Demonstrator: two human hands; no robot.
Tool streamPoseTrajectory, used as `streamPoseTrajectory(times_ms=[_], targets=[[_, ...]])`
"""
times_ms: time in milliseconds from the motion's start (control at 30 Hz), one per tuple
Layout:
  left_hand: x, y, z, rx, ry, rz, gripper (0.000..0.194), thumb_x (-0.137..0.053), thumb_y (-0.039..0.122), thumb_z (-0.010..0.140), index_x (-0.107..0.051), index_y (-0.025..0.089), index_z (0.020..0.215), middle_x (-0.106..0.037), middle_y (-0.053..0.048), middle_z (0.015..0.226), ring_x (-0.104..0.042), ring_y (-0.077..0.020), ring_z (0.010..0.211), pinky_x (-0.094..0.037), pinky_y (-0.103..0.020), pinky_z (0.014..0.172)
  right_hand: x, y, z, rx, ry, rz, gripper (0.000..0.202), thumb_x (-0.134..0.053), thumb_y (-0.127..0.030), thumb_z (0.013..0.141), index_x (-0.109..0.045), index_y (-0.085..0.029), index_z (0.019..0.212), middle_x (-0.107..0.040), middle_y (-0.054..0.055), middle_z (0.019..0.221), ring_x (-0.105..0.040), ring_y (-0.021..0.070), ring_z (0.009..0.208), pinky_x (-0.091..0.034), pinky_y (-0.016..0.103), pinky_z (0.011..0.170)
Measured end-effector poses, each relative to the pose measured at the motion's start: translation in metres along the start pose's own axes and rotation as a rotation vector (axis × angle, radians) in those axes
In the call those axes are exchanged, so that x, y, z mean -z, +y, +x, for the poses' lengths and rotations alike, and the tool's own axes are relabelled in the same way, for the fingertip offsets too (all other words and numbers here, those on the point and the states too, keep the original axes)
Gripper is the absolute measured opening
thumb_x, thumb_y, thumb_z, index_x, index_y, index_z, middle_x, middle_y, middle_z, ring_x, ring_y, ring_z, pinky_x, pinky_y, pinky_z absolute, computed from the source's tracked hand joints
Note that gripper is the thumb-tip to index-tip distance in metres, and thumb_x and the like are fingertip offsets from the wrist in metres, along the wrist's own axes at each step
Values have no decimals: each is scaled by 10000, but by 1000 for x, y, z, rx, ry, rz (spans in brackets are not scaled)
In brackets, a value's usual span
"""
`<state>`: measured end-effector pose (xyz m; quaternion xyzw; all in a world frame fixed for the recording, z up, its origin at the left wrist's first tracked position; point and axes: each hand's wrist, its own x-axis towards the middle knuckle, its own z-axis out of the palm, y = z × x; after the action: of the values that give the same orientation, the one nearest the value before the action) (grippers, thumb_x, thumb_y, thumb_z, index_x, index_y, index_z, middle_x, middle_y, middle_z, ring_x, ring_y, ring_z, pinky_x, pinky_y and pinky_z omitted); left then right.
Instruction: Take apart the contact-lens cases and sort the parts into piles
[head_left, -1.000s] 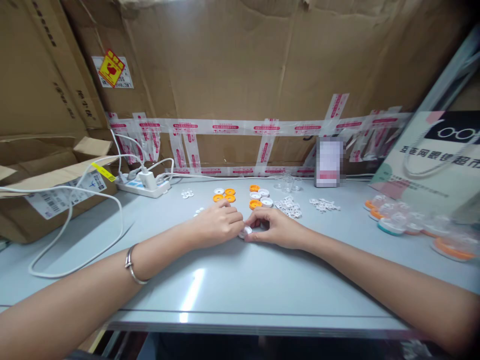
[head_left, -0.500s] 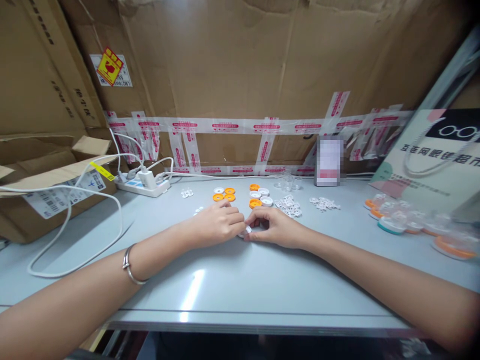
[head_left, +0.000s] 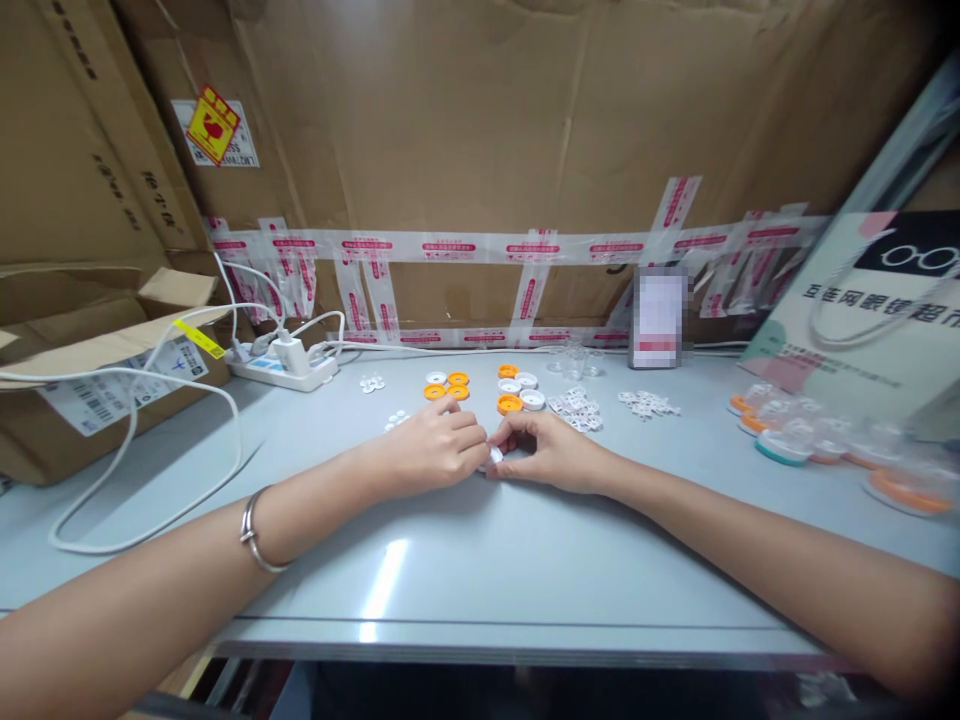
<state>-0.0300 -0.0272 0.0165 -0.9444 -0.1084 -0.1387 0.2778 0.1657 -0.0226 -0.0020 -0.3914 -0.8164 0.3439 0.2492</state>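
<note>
At the middle of the table, a small white round plastic part (head_left: 493, 457) sits between my two hands, mostly covered by fingers. My right hand (head_left: 551, 453) pinches it from the right with thumb and fingers. From the left, my left hand (head_left: 439, 445) meets it with bent fingers, whose tips are hidden. Just beyond my hands stand orange and white round caps (head_left: 510, 404) in a small cluster. More orange and white rings (head_left: 447, 386) lie to the left of these. A heap of small white plastic pieces (head_left: 576, 408) lies behind my right hand.
Clear domed pieces on orange and teal bases (head_left: 784, 447) line the right side. A phone (head_left: 660, 320) leans at the back near a paper bag (head_left: 847, 330). On the left are a power strip (head_left: 285, 372), a looping white cable (head_left: 238, 440) and an open cardboard box (head_left: 75, 400).
My hands keep almost the same hold around the white round part. The view has shifted very slightly; nothing else has visibly moved.
</note>
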Motion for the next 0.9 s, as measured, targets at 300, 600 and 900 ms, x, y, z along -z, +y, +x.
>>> streamPoseTrajectory(times_ms=[300,600,900], targets=[[-1,0,0,-37,-27,51,254,-345,121,887,-562,132,755,-578,-46,648,-497,-148,640,-327,-304,643,-2,3,2,-24,5,37,294,-695,-360,598,-593,-153,779,-555,-1,724,-505,130,693,-410,255,638],[-2,-5,2,-46,-47,33,252,-355,135,884,-535,132,708,-559,-42,665,-477,-145,641,-314,-304,626,-2,1,2,-27,8,41,279,-699,-355,595,-589,-160,761,-552,-5,711,-504,129,677,-408,251,629],[-12,-8,3,114,-12,-151,216,-413,199,856,-559,132,712,-587,-37,673,-508,-138,658,-364,-265,652,-3,4,3,12,14,-22,281,-655,-388,646,-602,-166,811,-563,3,736,-508,131,697,-407,248,632]])
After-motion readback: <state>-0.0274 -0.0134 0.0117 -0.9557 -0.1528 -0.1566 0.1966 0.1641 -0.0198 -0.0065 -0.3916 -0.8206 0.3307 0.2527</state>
